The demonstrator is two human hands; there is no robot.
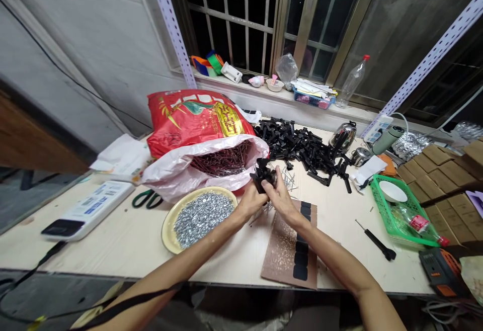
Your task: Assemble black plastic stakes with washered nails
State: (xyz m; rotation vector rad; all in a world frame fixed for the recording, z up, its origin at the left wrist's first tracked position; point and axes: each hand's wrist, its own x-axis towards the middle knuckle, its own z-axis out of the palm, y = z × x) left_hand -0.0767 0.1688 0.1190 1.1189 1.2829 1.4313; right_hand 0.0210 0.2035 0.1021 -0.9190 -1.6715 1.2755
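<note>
Both my hands meet above the middle of the wooden table [124,240]. My left hand [251,201] is closed around a bunch of black plastic parts [261,174]. My right hand [279,196] is closed on the same bunch from the right, fingers pressed against it. A few thin metal nails [289,180] lie just beyond my hands. A yellow plate of small silver screws [199,215] sits to the left of my left hand. A brown card with black pads [298,250] lies under my right forearm.
A white bag of dark red nails [222,160] lies behind the plate, a red bag [196,119] beyond it. A heap of black plastic parts [305,147], a kettle [342,135], a green basket [400,210], a screwdriver [377,243], scissors [147,199] and a scale [90,210] surround the spot.
</note>
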